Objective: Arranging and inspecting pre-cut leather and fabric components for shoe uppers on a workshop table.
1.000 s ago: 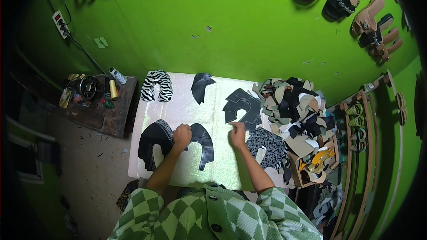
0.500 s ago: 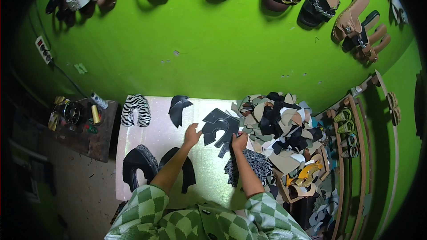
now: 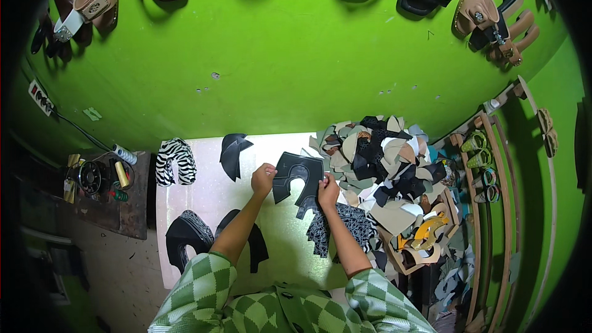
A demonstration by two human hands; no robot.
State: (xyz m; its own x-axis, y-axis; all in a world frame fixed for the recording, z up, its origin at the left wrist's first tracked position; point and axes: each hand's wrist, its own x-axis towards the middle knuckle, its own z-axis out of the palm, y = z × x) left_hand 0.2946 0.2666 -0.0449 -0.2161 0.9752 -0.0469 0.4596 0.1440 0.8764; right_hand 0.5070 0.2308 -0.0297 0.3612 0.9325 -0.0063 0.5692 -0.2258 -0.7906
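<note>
- Head view: between our hands, over the middle of the white table (image 3: 290, 253), we have the black cut pieces (image 3: 311, 169), overlapping so that they make one arched shape.
- Its mouth faces our body and its curved top points toward the green wall (image 3: 265, 105); the long axis runs away from us, its near end leaning a little to our right.
- Our right hand (image 3: 328, 191) is the nearer one, its fingers closed on the right edge of the arch.
- Our left hand (image 3: 264, 179) has bent fingers at the opposite edge; we cannot tell whether they pinch it or only touch it.
- We cannot tell, either, whether the arch is wholly lifted or partly resting on the table.
- Just beside the arch's lower right lie the black-and-white patterned pieces (image 3: 348, 225), partly under our right forearm.
- Beyond our right hand, the heap of offcuts (image 3: 348, 148) spreads near the wall.
- To our left, well apart from the arch, sits the zebra-striped piece (image 3: 176, 151).
</note>
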